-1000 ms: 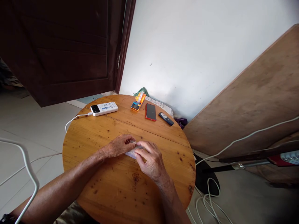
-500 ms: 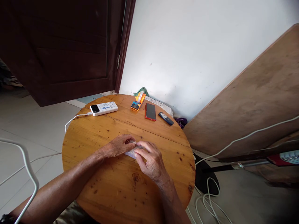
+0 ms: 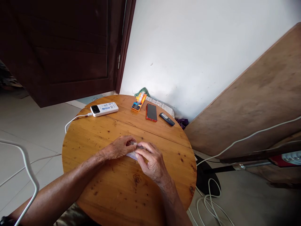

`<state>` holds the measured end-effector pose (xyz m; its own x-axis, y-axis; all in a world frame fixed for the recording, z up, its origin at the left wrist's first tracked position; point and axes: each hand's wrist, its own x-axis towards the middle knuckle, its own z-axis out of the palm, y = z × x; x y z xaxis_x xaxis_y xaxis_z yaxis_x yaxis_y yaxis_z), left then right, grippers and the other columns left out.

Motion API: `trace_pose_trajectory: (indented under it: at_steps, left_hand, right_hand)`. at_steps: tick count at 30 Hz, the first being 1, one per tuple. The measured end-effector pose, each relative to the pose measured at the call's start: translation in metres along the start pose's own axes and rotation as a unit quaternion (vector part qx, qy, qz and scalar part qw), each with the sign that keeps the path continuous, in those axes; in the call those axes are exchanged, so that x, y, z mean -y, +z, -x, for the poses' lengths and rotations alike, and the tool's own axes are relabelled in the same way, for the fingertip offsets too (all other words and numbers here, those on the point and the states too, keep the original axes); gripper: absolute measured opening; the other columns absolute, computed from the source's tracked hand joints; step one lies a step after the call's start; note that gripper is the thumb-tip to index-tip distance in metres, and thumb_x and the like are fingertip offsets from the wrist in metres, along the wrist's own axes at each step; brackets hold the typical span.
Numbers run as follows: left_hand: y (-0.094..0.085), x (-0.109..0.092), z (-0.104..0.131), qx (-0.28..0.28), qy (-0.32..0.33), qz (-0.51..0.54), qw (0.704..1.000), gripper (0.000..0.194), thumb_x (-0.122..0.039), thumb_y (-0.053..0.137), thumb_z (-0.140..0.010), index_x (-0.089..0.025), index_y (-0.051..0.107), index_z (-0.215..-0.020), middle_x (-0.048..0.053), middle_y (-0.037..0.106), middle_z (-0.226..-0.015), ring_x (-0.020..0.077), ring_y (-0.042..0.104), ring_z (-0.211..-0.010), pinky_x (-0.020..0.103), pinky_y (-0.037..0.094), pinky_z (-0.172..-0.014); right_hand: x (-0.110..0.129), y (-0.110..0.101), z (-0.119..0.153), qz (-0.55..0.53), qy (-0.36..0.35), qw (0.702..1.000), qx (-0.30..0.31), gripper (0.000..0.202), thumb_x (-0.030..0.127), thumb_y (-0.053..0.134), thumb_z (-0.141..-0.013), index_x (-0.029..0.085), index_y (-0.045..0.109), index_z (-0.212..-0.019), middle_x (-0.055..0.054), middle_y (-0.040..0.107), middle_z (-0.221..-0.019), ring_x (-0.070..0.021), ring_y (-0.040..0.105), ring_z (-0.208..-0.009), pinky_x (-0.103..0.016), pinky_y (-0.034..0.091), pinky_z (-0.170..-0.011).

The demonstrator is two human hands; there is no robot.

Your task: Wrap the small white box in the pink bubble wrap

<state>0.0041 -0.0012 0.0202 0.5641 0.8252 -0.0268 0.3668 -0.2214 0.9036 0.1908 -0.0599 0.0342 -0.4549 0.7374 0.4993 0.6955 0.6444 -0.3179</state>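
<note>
A small, pale, crinkled packet that looks like clear plastic (image 3: pixel 132 155) lies low over the round wooden table (image 3: pixel 113 188), between my two hands. My left hand (image 3: pixel 119 147) is closed on its left end, thumb and fingers pinched together. From the right, my right hand (image 3: pixel 151 160) grips the other end with its thumb and fingertips. Fingers cover much of the packet, so what it contains, if anything, cannot be made out.
Along the table's far side are a white power bank (image 3: pixel 104 109) with a cable, an orange tape dispenser (image 3: pixel 139 101), a red-edged phone (image 3: pixel 151 112) and a dark handheld device (image 3: pixel 167 119). White cables (image 3: pixel 211 201) lie on the floor at right. A wall and door stand behind.
Both hands stay almost where they were on the packet. The fingers of my right hand have shifted very slightly; the things on the table have not moved.
</note>
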Motion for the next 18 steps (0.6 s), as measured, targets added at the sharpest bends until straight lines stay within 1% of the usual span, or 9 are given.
trace_pose_trajectory:
  at_steps: [7,10,18]
  left_hand:
    - [-0.0006,-0.001,0.0018,-0.002,-0.008,-0.014,1.0,0.032,-0.036,0.053,-0.083,-0.017,0.068,-0.104,0.002,0.068,-0.089,0.0163,0.057,-0.079,0.026,0.043,-0.07]
    - [-0.0005,-0.0019,0.0025,-0.003,-0.013,-0.021,1.0,0.032,-0.036,0.053,-0.084,-0.018,0.068,-0.105,0.001,0.066,-0.086,0.0157,0.055,-0.076,0.025,0.042,-0.067]
    - [-0.001,-0.0025,0.004,0.001,-0.01,-0.008,1.0,0.031,-0.037,0.053,-0.085,-0.018,0.067,-0.105,0.0,0.064,-0.084,0.0147,0.053,-0.075,0.025,0.04,-0.067]
  right_hand:
    - [-0.001,0.0004,0.0001,-0.012,0.006,1.0,-0.002,0.02,0.012,0.053,-0.087,0.023,0.07,-0.088,-0.007,0.067,-0.107,-0.0207,0.064,-0.095,-0.033,0.053,-0.082]
    - [-0.001,-0.0003,0.0003,-0.015,0.006,1.0,0.003,0.02,0.011,0.053,-0.086,0.022,0.069,-0.089,-0.008,0.067,-0.108,-0.0211,0.064,-0.095,-0.033,0.053,-0.082]
    - [-0.0011,-0.002,0.0011,-0.028,0.005,1.0,0.011,0.02,0.01,0.053,-0.085,0.021,0.069,-0.09,-0.008,0.066,-0.109,-0.0219,0.063,-0.096,-0.036,0.052,-0.084]
